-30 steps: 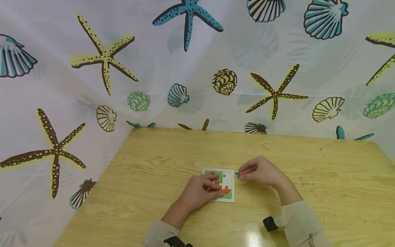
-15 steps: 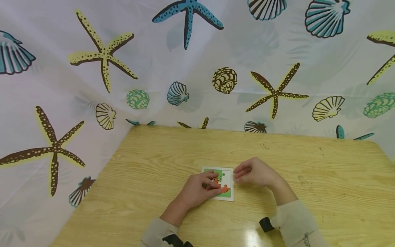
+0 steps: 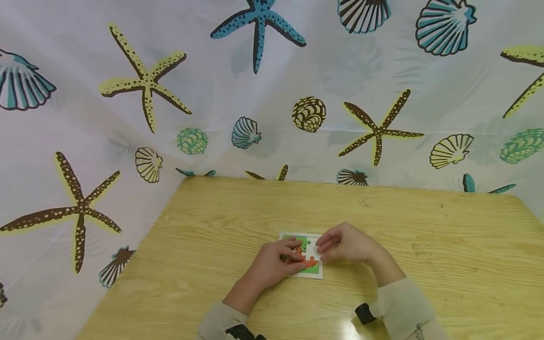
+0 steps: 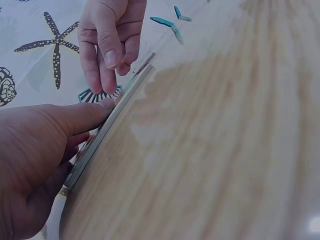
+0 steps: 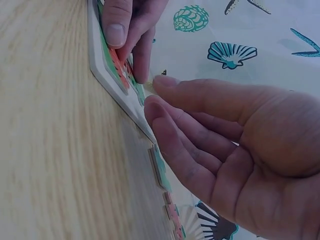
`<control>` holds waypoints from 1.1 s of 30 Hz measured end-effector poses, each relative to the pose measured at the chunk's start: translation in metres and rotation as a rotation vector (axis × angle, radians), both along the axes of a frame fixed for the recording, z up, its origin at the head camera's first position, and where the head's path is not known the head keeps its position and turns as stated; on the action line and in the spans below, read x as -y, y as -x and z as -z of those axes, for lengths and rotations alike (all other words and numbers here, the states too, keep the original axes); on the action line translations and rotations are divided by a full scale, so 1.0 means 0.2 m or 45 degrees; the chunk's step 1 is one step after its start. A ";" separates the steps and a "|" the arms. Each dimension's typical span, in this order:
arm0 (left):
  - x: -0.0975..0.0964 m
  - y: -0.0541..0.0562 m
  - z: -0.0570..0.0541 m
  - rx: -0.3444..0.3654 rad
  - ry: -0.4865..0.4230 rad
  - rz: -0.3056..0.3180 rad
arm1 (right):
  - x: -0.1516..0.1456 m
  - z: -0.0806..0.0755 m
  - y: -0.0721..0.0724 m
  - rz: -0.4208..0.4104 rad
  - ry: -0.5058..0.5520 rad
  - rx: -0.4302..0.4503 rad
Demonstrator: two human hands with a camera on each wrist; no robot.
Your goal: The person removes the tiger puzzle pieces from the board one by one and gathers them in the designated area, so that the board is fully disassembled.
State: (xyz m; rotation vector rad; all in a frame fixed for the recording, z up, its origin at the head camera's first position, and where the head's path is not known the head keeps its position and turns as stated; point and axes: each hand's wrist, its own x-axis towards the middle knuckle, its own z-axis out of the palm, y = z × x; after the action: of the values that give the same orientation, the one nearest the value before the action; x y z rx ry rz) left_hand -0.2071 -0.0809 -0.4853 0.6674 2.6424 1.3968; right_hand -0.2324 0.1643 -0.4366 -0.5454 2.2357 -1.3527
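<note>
A small jigsaw puzzle board [image 3: 320,271] with a white frame and a green and orange picture lies on the table. Its upper right part shows bare white. My left hand [image 3: 272,264] rests on its left side, thumb and fingertips on the picture. Over the right edge hovers my right hand [image 3: 350,243], its fingers bent loosely with a gap between thumb and fingertips; nothing shows between them. In the right wrist view, a green puzzle piece [image 5: 159,170] and a red and green piece [image 5: 172,215] lie beyond the board's corner; my right hand hides them in the head view.
The wooden table [image 3: 229,212] reaches back to a white cloth [image 3: 276,94] printed with starfish and shells, which also hangs along the left side. A black wrist strap part [image 3: 365,313] sticks out beside the right sleeve [image 3: 405,307].
My right hand has moved left, from beside the board to over its right edge. The teal piece seen at its fingertips a second ago no longer shows in the head view. The left hand stays put.
</note>
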 end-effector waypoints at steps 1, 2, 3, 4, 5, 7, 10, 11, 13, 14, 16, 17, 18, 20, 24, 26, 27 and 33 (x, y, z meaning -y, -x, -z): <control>0.00 0.00 0.00 0.002 0.000 -0.004 | 0.01 0.00 0.00 -0.009 0.002 0.005; 0.00 0.00 0.00 0.003 -0.001 -0.007 | 0.01 0.00 0.00 -0.016 0.002 0.008; 0.00 0.00 0.00 0.007 -0.003 -0.010 | 0.02 0.01 0.00 -0.024 0.003 0.010; 0.01 0.00 0.00 0.015 -0.005 -0.012 | 0.02 0.01 0.00 -0.029 -0.001 0.010; 0.01 0.00 0.00 0.015 -0.005 -0.011 | 0.03 0.01 0.00 -0.030 -0.004 0.013; 0.01 0.00 0.00 0.017 -0.004 -0.013 | 0.04 0.01 0.00 -0.033 -0.013 0.014; 0.00 0.00 0.00 0.018 -0.009 -0.010 | 0.05 0.01 0.00 -0.046 -0.020 0.008; 0.00 0.01 0.00 0.019 -0.011 -0.008 | 0.05 0.01 0.00 -0.050 -0.020 0.007; 0.00 0.01 0.00 0.018 -0.011 -0.003 | 0.06 0.01 0.00 -0.066 -0.023 -0.004; 0.00 0.01 0.00 0.017 -0.012 0.000 | 0.06 0.01 0.00 -0.071 -0.025 -0.010; 0.00 0.01 0.01 0.015 -0.014 0.005 | 0.06 0.01 -0.01 -0.071 -0.035 -0.020; 0.00 0.01 0.01 0.012 -0.013 0.007 | 0.06 0.01 -0.01 -0.065 -0.042 -0.023; 0.00 0.01 0.01 0.008 -0.013 0.008 | 0.07 0.01 -0.01 -0.057 -0.046 -0.023; 0.00 0.01 0.00 0.008 -0.015 0.009 | 0.07 0.01 -0.01 -0.039 -0.051 -0.018; 0.00 0.01 0.00 0.003 -0.008 0.013 | 0.08 0.01 -0.01 0.009 -0.048 0.002; 0.00 0.01 0.00 -0.003 -0.004 0.016 | 0.09 0.01 -0.01 0.027 -0.048 0.009; 0.00 0.01 0.00 -0.006 -0.002 0.018 | 0.09 0.01 -0.01 0.037 -0.045 0.016; 0.00 0.00 0.01 0.004 0.007 0.014 | 0.10 0.02 -0.02 0.068 -0.043 0.046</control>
State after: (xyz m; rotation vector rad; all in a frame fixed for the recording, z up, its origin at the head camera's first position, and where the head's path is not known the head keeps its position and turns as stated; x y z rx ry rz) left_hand -0.2080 -0.0816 -0.4866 0.6777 2.6356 1.3856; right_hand -0.2284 0.1448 -0.4402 -0.4490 2.2546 -1.3380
